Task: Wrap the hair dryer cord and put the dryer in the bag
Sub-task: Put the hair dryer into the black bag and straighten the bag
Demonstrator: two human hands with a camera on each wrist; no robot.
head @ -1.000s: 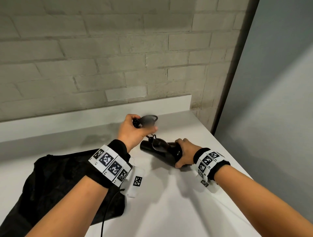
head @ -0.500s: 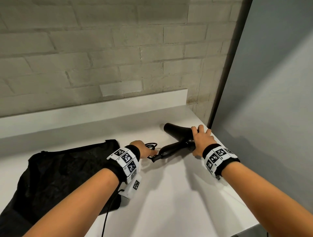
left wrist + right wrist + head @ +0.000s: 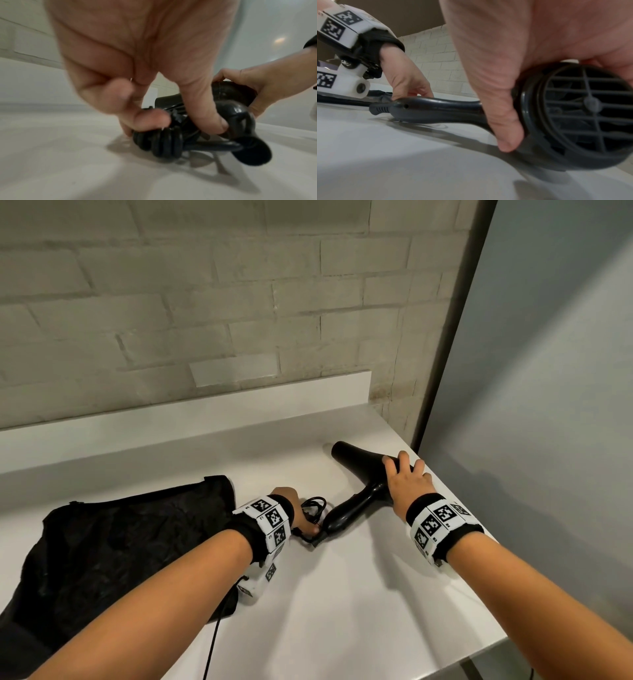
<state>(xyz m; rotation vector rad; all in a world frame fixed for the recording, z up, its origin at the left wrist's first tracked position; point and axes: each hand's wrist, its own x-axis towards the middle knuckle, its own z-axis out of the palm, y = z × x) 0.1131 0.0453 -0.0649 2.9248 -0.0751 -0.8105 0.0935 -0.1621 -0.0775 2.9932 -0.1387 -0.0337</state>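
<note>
Hair dryer (image 3: 359, 474) lies on the white counter (image 3: 342, 594) at centre right of the head view, nozzle toward the wall, hardly moved since half a second ago, though a second ago I held it raised with the cord lifted. My right hand (image 3: 406, 484) clasps its rear body, thumb curled down beside the intake grille (image 3: 587, 108), while my left hand (image 3: 294, 511) pinches the coiled cord (image 3: 164, 142) against the counter at the handle's end. Only my left wrist view shows the tight coils under my thumb (image 3: 204, 112), only the right wrist view shows the grille, and only the head view shows the black bag (image 3: 120, 542) lying at lower left.
</note>
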